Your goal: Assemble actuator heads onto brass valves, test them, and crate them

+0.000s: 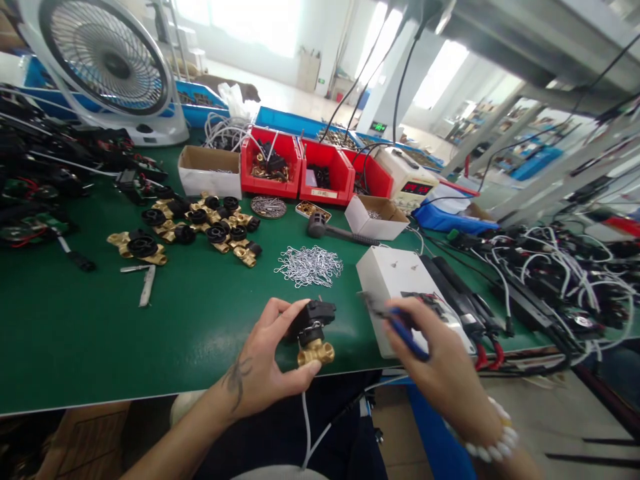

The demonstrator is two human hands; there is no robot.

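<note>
Left hand clamped on valve unit, near side; right hand gripping blue-handled pliers. Brass body likely heavy, slick: hold there; black head probably more fragile.

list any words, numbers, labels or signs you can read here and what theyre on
No text can be read for certain.
Label on the middle red bin: too small and blurred.
Red display on the cream box: lit, digits too blurred.
Green lit sign in the background: too blurred.
Smaller green sign farther left: too small.
</note>
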